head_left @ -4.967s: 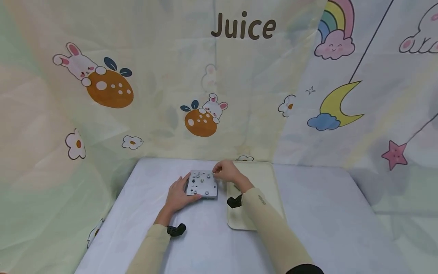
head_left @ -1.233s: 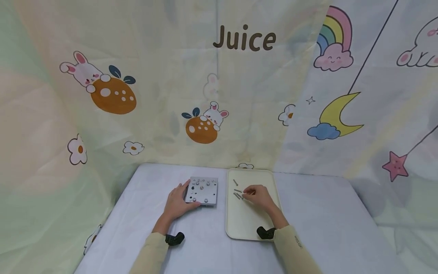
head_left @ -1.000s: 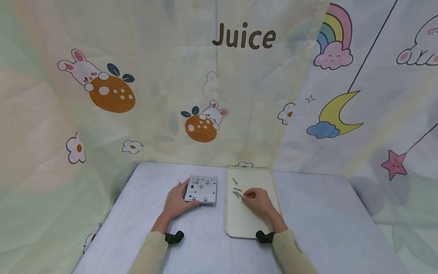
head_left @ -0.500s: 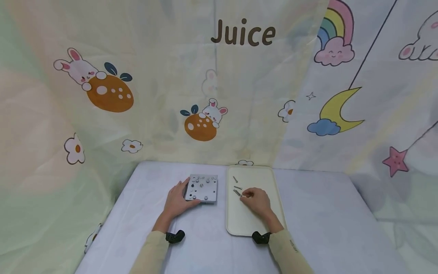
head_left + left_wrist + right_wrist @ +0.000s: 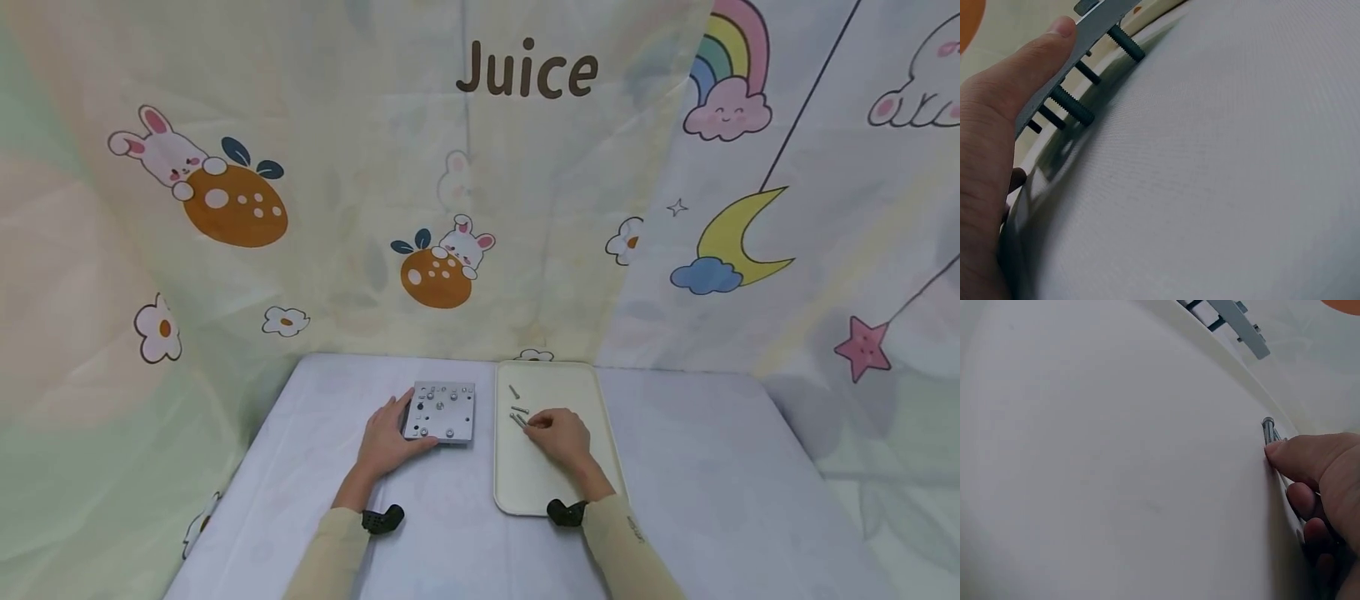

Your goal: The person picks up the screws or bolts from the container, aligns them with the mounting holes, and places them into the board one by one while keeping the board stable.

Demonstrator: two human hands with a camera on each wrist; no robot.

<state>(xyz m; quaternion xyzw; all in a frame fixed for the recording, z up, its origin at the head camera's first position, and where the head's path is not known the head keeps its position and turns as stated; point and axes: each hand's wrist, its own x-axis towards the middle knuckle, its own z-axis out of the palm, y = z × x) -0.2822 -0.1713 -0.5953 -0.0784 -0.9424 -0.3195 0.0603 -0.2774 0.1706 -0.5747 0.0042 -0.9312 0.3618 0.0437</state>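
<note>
A square plate of silver-grey metal (image 5: 441, 418), with small holes and round screw heads (image 5: 450, 432) on its top face, lies on the left part of the counter covered with white cloth (image 5: 457, 517). The left wrist view shows dark threaded shafts (image 5: 1072, 106) that point down from its underside, so the plate itself is raised above the cloth.

The left hand (image 5: 388, 442) comes to it from the near left, with the thumb and the fingers spread wide apart. It grips the plate at the near left corner: the thumb is along the near edge, the index finger at the left edge.

Just to the right of the plate is a cream-coloured rectangular tray with rounded corners (image 5: 543, 487). The right hand (image 5: 564, 437) is above its middle part, the forearm leaning in from the near right. Its thumb and fingers are brought narrowly together, and they pinch a slim silver metal screw (image 5: 1268, 430) with a round head. Further silver screws (image 5: 513, 391) lie in the tray, some just beside the fingertips.

Both arms wear beige sleeves (image 5: 630, 542), and at each wrist is a small black device (image 5: 384, 520). Behind the counter hangs a pale printed cloth with rabbits, oranges and the word "Juice" (image 5: 337, 83).
</note>
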